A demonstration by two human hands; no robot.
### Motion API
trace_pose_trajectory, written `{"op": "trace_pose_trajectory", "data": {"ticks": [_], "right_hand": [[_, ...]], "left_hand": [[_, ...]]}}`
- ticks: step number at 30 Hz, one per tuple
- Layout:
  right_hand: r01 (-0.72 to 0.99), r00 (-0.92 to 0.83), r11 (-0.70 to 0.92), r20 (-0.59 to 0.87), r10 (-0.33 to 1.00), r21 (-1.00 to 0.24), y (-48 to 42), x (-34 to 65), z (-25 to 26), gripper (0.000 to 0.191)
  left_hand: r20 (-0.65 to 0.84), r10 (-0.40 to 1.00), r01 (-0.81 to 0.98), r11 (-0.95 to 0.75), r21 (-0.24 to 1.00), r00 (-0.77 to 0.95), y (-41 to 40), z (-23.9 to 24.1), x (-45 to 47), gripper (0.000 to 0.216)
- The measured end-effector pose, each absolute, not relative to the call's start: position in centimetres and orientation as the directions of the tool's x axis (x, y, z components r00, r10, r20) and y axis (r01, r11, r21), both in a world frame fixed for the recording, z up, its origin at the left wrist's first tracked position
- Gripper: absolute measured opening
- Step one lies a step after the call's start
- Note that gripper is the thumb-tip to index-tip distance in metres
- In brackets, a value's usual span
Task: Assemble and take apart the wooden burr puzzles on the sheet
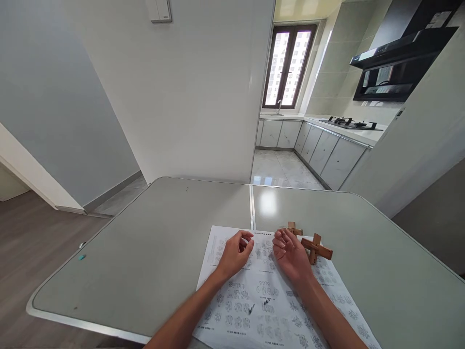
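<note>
A printed sheet [267,271] with rows of small line diagrams and two dark check marks lies on the table. My left hand [235,253] rests over its upper left part, fingers loosely curled with a gap to the thumb and nothing held. Palm up on the upper right part, my right hand [290,252] has half-bent, relaxed fingers and is empty. Just right of it sits a cross-shaped wooden puzzle piece [317,248], close to the wrist. Another wooden puzzle piece [295,230] stands behind the right fingers, which partly hide it.
The grey table [145,252] has a pale metal rim and a seam [252,208] across it. A small green object [82,257] lies near its left edge. Beyond stand a white wall [181,106] and a kitchen with cabinets [319,150] and a gas hob [350,123].
</note>
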State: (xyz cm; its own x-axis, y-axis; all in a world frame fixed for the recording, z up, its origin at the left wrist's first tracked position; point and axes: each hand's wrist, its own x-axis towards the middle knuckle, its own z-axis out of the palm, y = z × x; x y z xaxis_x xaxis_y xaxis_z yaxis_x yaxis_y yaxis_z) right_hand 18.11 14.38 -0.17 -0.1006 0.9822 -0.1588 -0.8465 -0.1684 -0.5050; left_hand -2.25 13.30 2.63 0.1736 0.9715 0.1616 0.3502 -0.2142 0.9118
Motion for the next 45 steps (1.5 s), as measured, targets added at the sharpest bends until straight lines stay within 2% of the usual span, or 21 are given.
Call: {"op": "trace_pose_trajectory", "data": {"ticks": [6,12,16,45], "right_hand": [[-0.803,-0.135,-0.207,-0.167,0.977,-0.559,14.1,17.5,0.1,0.02],[-0.771,-0.133,-0.202,-0.157,0.979,-0.604,14.1,17.5,0.1,0.021],[-0.773,-0.131,-0.201,-0.158,0.979,-0.602,14.1,17.4,0.1,0.021],[-0.835,-0.145,-0.206,-0.158,0.977,-0.511,13.9,17.4,0.2,0.018]], "left_hand": [[0.141,0.944,0.399,-0.257,0.88,0.297,13.1,2.4,-2.4,0.029],[0.226,0.863,0.595,-0.481,0.643,0.453,12.6,1.6,-2.5,0.017],[0.228,0.841,0.629,-0.522,0.575,0.49,12.3,1.6,-2.5,0.017],[0.217,0.828,0.657,-0.546,0.519,0.517,12.4,1.5,-2.6,0.015]]}}
